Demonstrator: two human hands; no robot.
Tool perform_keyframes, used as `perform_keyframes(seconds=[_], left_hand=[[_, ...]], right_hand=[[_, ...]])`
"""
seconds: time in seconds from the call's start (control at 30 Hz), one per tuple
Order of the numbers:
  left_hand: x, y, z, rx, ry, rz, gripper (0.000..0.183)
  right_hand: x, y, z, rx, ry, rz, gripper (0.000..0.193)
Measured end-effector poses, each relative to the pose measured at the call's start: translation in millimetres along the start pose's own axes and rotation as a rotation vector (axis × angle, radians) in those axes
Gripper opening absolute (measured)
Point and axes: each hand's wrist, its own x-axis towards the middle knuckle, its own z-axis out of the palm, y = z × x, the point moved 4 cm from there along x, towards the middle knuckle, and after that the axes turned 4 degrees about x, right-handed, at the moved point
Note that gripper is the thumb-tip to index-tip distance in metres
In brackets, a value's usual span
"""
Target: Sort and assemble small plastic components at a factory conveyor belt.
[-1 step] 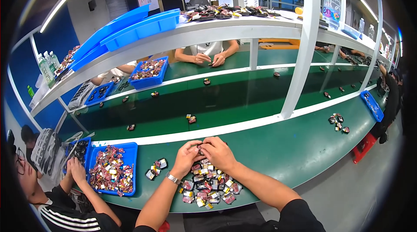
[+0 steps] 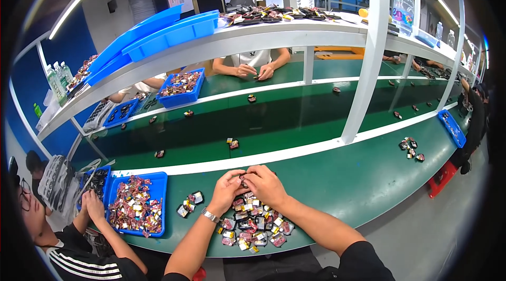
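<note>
My left hand (image 2: 226,192) and my right hand (image 2: 265,185) meet over the green bench, fingers closed together on one small dark device (image 2: 243,180) with electronics in it. Most of that device is hidden behind my fingers. Directly below my hands, toward me, lies a pile of similar small black cases (image 2: 256,224) with red circuit boards and silver-and-yellow battery cells. To the left of my left wrist sits a smaller group of these cases (image 2: 190,204).
A blue bin (image 2: 164,202) of red boards with batteries stands at left, beside a co-worker's hands (image 2: 94,206). Beyond a white rail (image 2: 274,155), scattered devices lie on a dark green belt (image 2: 211,133). A white post (image 2: 363,70) rises right of centre, supporting a loaded shelf (image 2: 274,31).
</note>
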Motion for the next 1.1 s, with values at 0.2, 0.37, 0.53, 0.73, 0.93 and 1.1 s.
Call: perform_keyframes(seconds=[0.2, 0.37, 0.53, 0.73, 0.93, 1.1], left_hand=[[1.9, -2.8, -3.7, 0.087, 0.048, 0.049, 0.024], [1.0, -1.3, -1.8, 0.219, 0.121, 0.062, 0.02], [1.3, -3.0, -1.8, 0.281, 0.122, 0.106, 0.02], [0.7, -4.5, -2.9, 0.261, 0.063, 0.149, 0.021], [3.2, -4.8, -1.9, 0.272, 0.051, 0.159, 0.023], [0.5, 2.3, 1.5, 0.227, 0.081, 0.148, 0.029]], right_hand=[[3.3, -0.8, -0.8, 0.105, 0.015, 0.035, 0.015], [0.5, 8.6, 1.0, 0.32, 0.059, 0.227, 0.016], [-0.6, 12.2, 3.0, 0.361, 0.035, 0.363, 0.019], [-0.7, 11.3, 2.6, 0.389, 0.052, 0.391, 0.018], [0.4, 10.1, -0.2, 0.396, 0.058, 0.387, 0.017], [2.9, 22.3, 2.2, 0.423, 0.023, 0.387, 0.015]])
